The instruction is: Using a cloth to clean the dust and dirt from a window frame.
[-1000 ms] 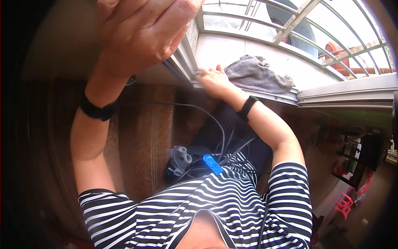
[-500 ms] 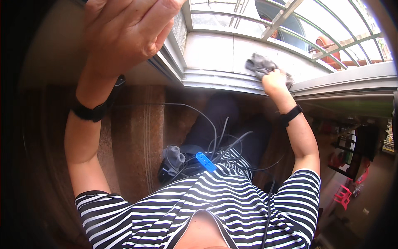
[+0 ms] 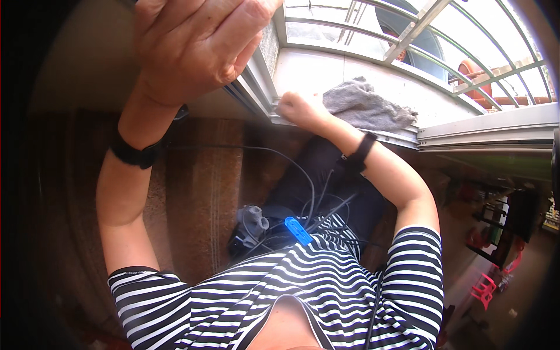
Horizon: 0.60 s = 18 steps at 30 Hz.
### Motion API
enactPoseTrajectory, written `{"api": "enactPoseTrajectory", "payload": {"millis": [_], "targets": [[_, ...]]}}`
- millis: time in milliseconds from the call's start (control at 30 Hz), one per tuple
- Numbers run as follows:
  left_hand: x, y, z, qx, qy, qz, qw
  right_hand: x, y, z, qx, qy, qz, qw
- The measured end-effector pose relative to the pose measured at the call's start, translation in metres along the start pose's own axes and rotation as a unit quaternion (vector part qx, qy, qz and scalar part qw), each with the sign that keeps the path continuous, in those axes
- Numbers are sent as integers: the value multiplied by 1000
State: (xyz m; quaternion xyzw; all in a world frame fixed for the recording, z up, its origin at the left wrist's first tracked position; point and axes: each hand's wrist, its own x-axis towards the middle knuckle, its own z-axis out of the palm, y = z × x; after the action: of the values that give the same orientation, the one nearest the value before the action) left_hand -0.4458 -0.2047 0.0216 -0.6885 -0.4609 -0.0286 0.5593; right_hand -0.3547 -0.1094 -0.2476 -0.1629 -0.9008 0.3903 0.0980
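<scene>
My left hand (image 3: 201,44) is raised high at the upper left, in front of the window's side frame (image 3: 254,79). Its fingers are curled, and the top edge of the picture cuts off their tips, so anything inside them is hidden. At the left end of the lower window track (image 3: 388,136), my right hand (image 3: 302,111) is closed with its knuckles toward the side frame. A grey cloth (image 3: 367,108) lies crumpled and spread on the pale sill (image 3: 303,67), just beyond my right wrist and touching that hand's far side. Whether the fingers grip any of it does not show.
Metal window bars (image 3: 402,41) stand beyond the sill, with a terracotta-coloured pot (image 3: 471,76) outside. A sliding sash (image 3: 490,126) fills the right side. Thin cables (image 3: 309,181) and a blue clip (image 3: 298,231) hang at my striped shirt. A pink stool (image 3: 483,290) stands lower right.
My right hand has moved left along the window to the track's end. The cloth, bunched under that hand before, now lies more spread out on the sill. My left hand keeps its curled pose.
</scene>
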Motion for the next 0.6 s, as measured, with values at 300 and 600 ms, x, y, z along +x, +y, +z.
{"api": "enactPoseTrajectory", "payload": {"millis": [300,600], "targets": [[-2,-1,-4,7,-15,0,1000,14,29,43,-76,-72,-23,994],[-3,-1,-5,25,-22,0,999,24,19,33,-74,153,61,984]]}}
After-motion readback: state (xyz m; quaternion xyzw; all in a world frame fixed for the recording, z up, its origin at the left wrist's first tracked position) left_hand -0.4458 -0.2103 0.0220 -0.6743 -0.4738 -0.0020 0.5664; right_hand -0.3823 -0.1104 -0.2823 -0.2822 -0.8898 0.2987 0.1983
